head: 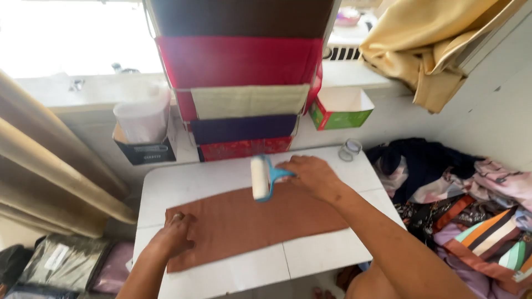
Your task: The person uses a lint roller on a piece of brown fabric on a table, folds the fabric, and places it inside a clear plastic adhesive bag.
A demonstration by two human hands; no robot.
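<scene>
A brown cloth [260, 218] lies spread flat across a small white table [321, 257]. My left hand [174, 235] presses down on the cloth's left end, fingers flat. My right hand [311, 174] grips the blue handle of a lint roller [261, 177], whose white roll rests on the cloth's far edge near the middle.
A rack of folded cloths [244, 83] in red, green, purple and brown hangs behind the table. A white bag in a dark box [144, 130] sits left, a green open box [339, 109] and small glass jar [350, 149] right. Heaped clothes [471, 205] lie at right, bagged fabrics [66, 260] lower left.
</scene>
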